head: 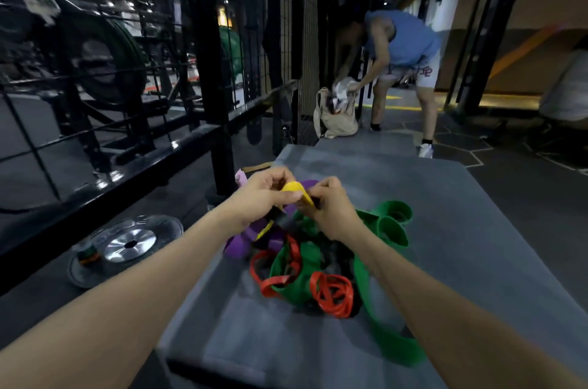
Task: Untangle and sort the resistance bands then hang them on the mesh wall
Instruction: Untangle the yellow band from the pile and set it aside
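Note:
A tangled heap of resistance bands lies on a grey mat (445,229). Wide green bands (386,223), thin red bands (331,293), purple bands (238,244) and black ones are knotted together. My left hand (262,194) and my right hand (331,207) meet above the far side of the heap. Both pinch a yellow band (294,188), which loops up between the fingers and runs down into the pile. The black mesh wall (307,38) stands beyond the mat, with dark bands hanging on it.
A black metal railing (178,146) runs along the left. A silver weight plate (127,245) lies on the floor beside the mat. A person in a blue top (404,38) bends over a beige bag (337,118) at the mat's far end.

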### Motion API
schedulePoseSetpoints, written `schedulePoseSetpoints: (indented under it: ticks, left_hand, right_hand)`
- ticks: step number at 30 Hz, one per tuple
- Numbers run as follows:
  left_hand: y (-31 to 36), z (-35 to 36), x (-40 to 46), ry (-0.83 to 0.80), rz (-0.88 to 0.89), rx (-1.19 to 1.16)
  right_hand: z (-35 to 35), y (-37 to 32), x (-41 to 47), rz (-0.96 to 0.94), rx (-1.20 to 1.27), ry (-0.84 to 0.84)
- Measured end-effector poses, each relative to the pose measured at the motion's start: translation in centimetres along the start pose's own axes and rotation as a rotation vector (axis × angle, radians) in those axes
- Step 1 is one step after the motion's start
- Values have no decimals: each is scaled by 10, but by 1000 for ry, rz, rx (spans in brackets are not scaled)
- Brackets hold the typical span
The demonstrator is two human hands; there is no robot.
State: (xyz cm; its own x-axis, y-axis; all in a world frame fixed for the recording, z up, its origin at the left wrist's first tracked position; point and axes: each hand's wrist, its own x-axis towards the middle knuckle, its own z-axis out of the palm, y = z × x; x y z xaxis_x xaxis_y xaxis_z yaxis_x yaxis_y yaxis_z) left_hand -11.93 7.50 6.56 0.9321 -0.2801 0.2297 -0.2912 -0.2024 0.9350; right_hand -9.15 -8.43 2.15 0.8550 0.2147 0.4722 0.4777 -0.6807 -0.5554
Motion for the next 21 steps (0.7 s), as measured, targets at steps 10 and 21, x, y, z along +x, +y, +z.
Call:
schedulePoseSetpoints:
  ticks: [10, 21]
  left_hand:
    - [-15, -5, 4, 197, -161, -4]
    - [3, 58, 26, -34, 18, 292]
  right_hand:
    - [-63, 2, -7, 112, -85, -125]
    - [-118, -39, 2, -31, 220, 29]
